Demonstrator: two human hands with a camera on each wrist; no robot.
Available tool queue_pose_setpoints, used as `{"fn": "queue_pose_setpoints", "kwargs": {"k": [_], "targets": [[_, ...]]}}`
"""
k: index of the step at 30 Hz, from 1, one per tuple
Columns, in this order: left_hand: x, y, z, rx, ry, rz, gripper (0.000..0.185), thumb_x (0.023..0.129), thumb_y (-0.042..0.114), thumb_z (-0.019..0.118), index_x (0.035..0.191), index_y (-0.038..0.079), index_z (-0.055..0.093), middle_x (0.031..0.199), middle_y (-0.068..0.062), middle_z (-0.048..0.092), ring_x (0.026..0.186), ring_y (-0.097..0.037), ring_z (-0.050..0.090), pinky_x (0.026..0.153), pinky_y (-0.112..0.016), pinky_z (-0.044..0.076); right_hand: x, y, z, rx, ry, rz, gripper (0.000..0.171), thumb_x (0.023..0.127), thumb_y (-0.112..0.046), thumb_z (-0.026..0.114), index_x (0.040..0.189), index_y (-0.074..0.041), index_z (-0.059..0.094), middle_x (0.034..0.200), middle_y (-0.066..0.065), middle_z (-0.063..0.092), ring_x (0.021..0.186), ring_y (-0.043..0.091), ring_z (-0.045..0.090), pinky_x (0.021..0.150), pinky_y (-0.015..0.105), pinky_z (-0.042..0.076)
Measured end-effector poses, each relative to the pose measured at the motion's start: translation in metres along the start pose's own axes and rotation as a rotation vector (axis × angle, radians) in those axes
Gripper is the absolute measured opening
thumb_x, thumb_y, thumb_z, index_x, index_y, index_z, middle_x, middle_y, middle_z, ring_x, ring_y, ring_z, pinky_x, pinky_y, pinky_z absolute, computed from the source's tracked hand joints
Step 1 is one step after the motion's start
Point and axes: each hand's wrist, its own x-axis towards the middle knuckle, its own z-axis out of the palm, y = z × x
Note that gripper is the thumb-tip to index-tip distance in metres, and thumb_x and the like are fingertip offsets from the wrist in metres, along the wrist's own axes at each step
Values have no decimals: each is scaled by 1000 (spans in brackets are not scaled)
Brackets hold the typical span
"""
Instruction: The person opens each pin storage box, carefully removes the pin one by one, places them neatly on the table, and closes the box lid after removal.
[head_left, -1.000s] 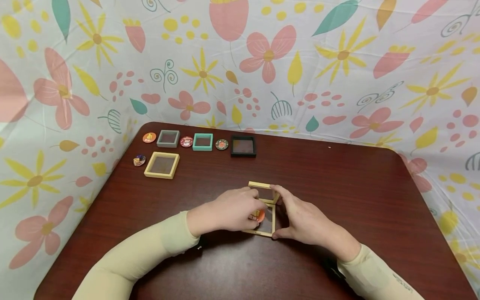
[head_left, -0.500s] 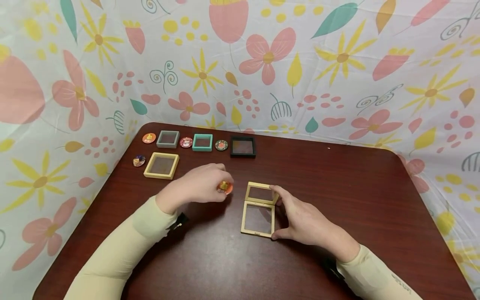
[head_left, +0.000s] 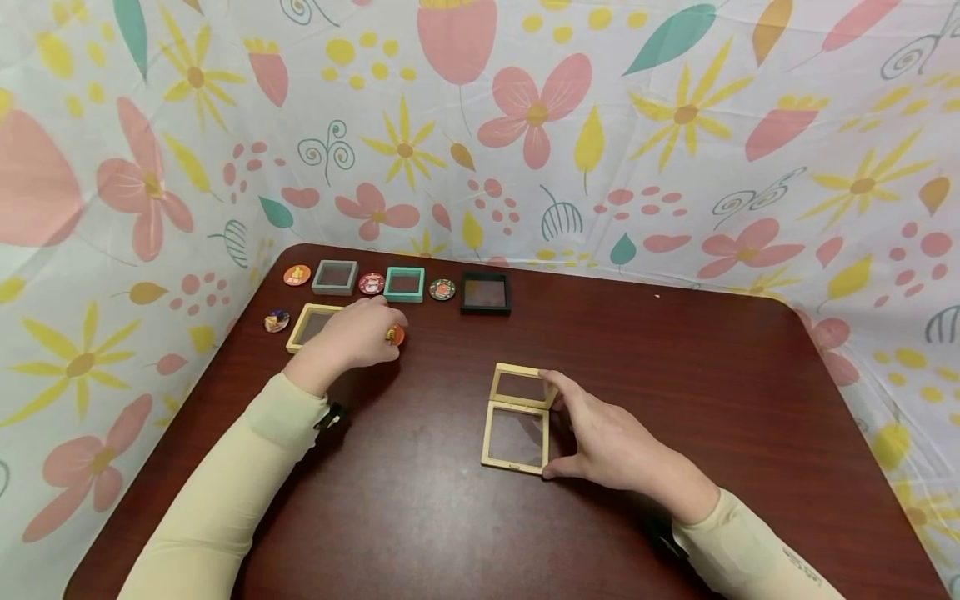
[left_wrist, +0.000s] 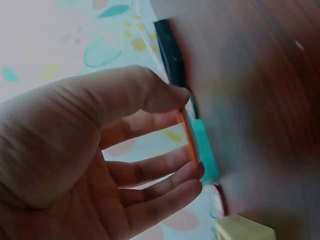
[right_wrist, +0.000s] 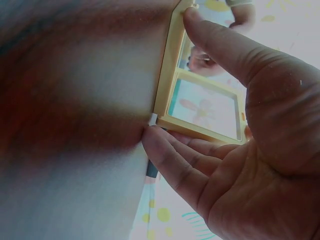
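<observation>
An orange round badge (head_left: 395, 335) with a yellow picture is pinched by its edges between the thumb and fingertips of my left hand (head_left: 352, 337), above the table's left part. In the left wrist view that badge (left_wrist: 188, 136) appears edge-on. My right hand (head_left: 607, 437) holds the right side of an opened yellow display case (head_left: 486, 437), thumb at the near corner and fingers by the raised lid (head_left: 522, 385). Its lower half lies flat on the table with a clear film and nothing on it. The right wrist view shows the lid (right_wrist: 206, 134) standing up.
Along the back left lie another orange badge (head_left: 297, 275), a grey case (head_left: 335, 290), a red badge (head_left: 372, 283), a teal case (head_left: 405, 297), a green badge (head_left: 442, 289) and a black case (head_left: 485, 309). A closed yellow case (head_left: 300, 327), partly behind my left hand, adjoins a dark badge (head_left: 277, 321).
My left hand has lifted the orange badge out of the opened yellow case and carried it left and back toward the other cases. The right hand and the opened case have stayed put.
</observation>
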Motion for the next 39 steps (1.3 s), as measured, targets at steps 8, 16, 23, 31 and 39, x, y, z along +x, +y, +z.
{"fn": "queue_pose_setpoints", "kwargs": {"k": [8,16,23,31,39], "targets": [[5,-17,7,83,20,-36,36,90,12,83,125,8,83,120,-16,74,108,-36,65,86,-53,56,1,-1,1,-11,-7,16,134,68,-45,109,169,-15,26,116,-1,71,88,9,65,71,31,54],[7,-24,8,91,-2,-31,33,90,9,81,123,5,82,116,-17,74,105,-37,65,88,-54,55,0,0,2,-9,1,-1,133,70,-44,108,169,-14,26,116,0,71,90,11,67,71,33,54],[4,-28,5,75,-30,-60,33,92,8,81,125,5,81,119,-19,72,105,-37,65,91,-54,56,0,0,3,-11,-1,-1,132,70,-43,108,169,-15,25,115,0,70,89,11,65,71,32,54],[3,-29,4,61,-38,-54,28,97,3,75,123,3,82,119,-19,71,109,-38,66,96,-54,56,0,0,2,-15,-1,5,135,68,-45,109,169,-15,25,115,-1,71,87,8,63,70,31,53],[3,-30,4,80,-36,-48,23,96,3,77,119,3,82,111,-17,71,107,-37,65,94,-53,55,0,1,2,-7,3,-3,134,69,-44,109,169,-15,25,116,1,71,90,12,66,71,32,54]]}}
